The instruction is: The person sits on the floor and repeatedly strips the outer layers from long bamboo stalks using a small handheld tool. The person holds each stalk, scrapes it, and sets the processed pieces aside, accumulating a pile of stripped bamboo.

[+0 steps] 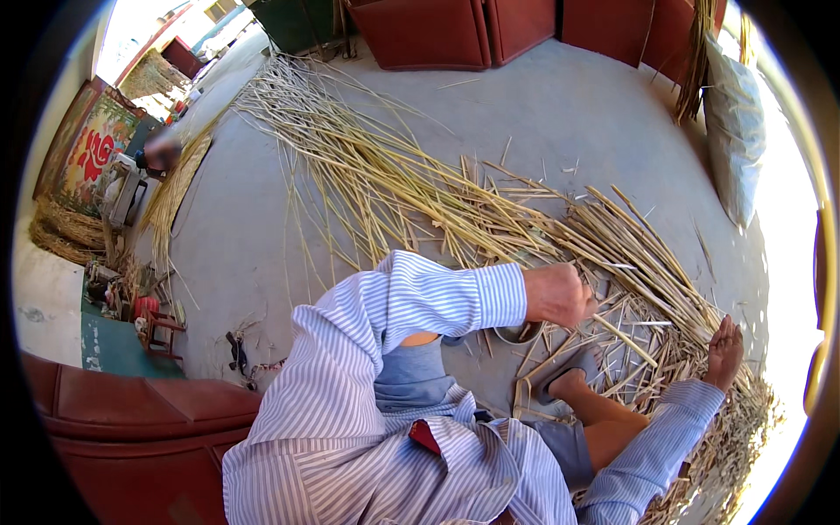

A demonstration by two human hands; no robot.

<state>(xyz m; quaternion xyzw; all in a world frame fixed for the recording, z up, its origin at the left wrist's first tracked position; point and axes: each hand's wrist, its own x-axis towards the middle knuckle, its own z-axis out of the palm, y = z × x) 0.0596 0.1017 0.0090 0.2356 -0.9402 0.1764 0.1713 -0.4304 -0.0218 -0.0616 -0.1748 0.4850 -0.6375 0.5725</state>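
My left hand [560, 296] is closed in a fist above the pile of dry reed stalks [455, 197], and what it grips, if anything, is hidden. A loose pale stalk [626, 341] slants away just below the fist. Partly covered by that hand and sleeve, a round-rimmed container [522, 334] stands on the floor. Farther right, my right hand [724, 354] has its fingers stretched out beside the thick ends of the reed bundle [647, 262], with nothing visible in it. Whether it touches the stalks I cannot tell.
Broken stalks and chaff [744, 429] cover the floor at the right. My sandalled foot [573, 376] rests among scraps. Red armchairs [429, 35] line the back, and a red sofa [149, 420] stands at left. A stuffed sack [733, 131] leans far right. Another person [157, 157] sits far left.
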